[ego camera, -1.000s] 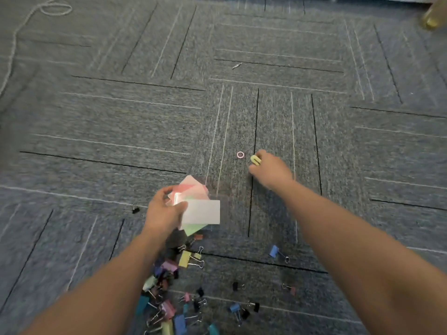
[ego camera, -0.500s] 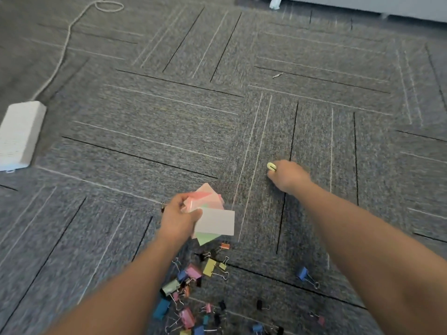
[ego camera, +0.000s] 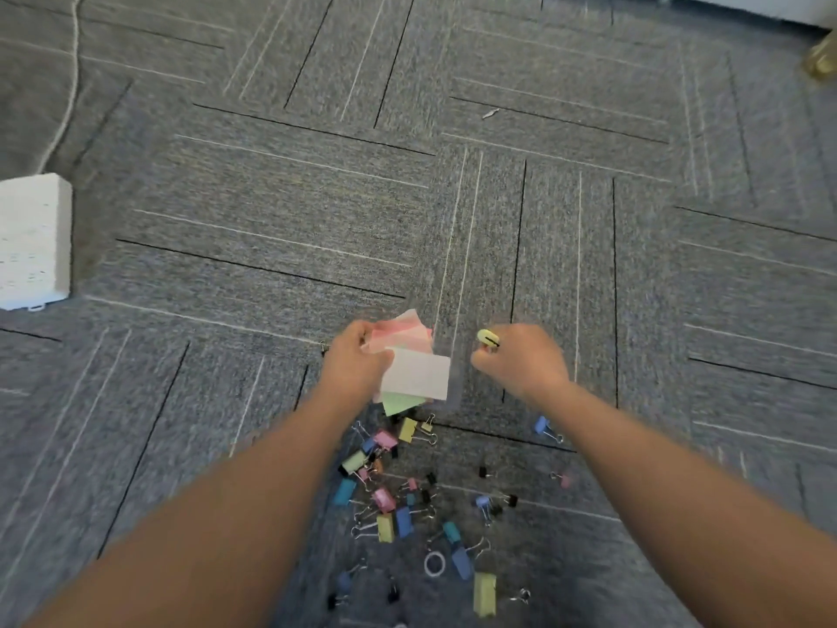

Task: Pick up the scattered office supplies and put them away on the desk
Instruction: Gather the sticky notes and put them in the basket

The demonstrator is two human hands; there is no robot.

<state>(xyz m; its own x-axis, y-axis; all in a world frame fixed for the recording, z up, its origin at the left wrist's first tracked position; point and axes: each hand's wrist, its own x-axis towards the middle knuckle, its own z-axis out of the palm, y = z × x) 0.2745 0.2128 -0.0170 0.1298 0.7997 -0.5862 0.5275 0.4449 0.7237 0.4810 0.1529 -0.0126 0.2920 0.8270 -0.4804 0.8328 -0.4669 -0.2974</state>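
Note:
My left hand (ego camera: pixel 358 367) grips a fanned stack of pastel cards (ego camera: pixel 414 364), pink, white and green, above the grey carpet. My right hand (ego camera: pixel 521 360) is curled round a small yellow clip (ego camera: pixel 488 338) that sticks out past the fingers, just right of the cards. Below both hands several colourful binder clips (ego camera: pixel 389 487) lie scattered on the carpet, among them a blue one (ego camera: pixel 541 426) off to the right and a yellow one (ego camera: pixel 484 593) near the bottom. A small white ring (ego camera: pixel 435 563) lies among them.
A white box-shaped object (ego camera: pixel 34 240) sits on the carpet at the left edge, with a white cord (ego camera: pixel 68 97) running away from it. A small scrap (ego camera: pixel 490 113) lies farther out. A yellowish object (ego camera: pixel 822 61) shows at the top right edge.
My right hand has drawn back from the carpet toward the cards, carrying the yellow clip. The pink ring seen a second ago is out of sight. The view has swung about.

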